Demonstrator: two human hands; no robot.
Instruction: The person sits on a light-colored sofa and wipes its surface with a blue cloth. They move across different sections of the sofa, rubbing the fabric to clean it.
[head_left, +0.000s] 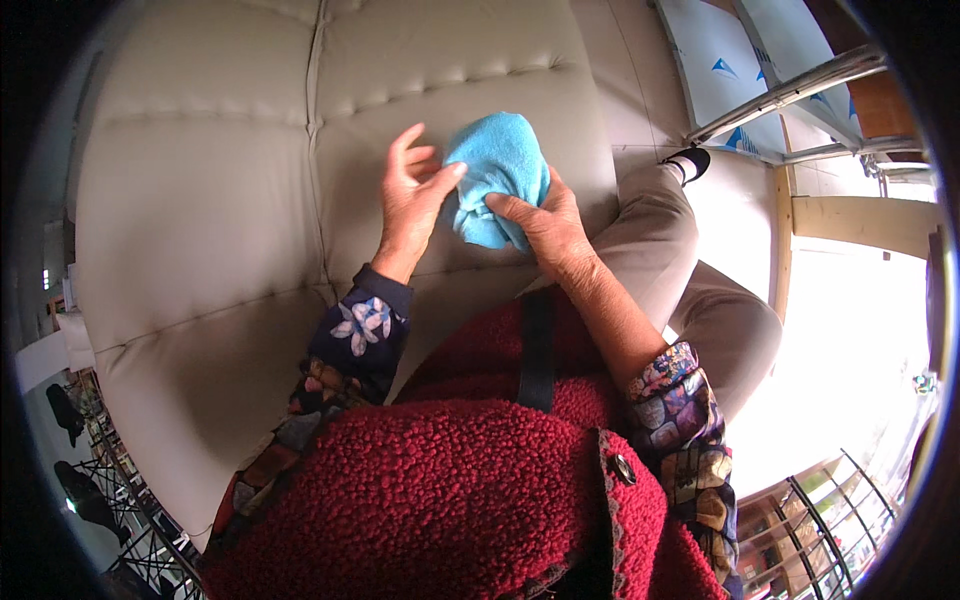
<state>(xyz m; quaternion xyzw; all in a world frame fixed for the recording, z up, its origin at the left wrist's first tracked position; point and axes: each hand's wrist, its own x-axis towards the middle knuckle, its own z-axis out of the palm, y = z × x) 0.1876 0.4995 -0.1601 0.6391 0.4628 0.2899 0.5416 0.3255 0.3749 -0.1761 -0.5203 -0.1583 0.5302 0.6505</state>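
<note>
A light-blue cloth (499, 161), bunched into a rounded bundle, is held above the padded seat. My right hand (551, 221) grips its lower right side, with the thumb pressed over the gathered folds and the other fingers hidden behind. To the left of the bundle is my left hand (414, 184), its fingers raised and spread. The left thumb tip reaches the cloth's left edge; whether it presses on it is hard to tell. Any contents of the bundle are hidden.
A beige tufted couch (202, 195) spreads below my hands and to the left. Right of it are a metal frame (787, 86) with film-covered panels and a wooden bar (862, 217). Black wire racks (817, 525) stand at the lower right. My bent legs (656, 217) lie beside the couch edge.
</note>
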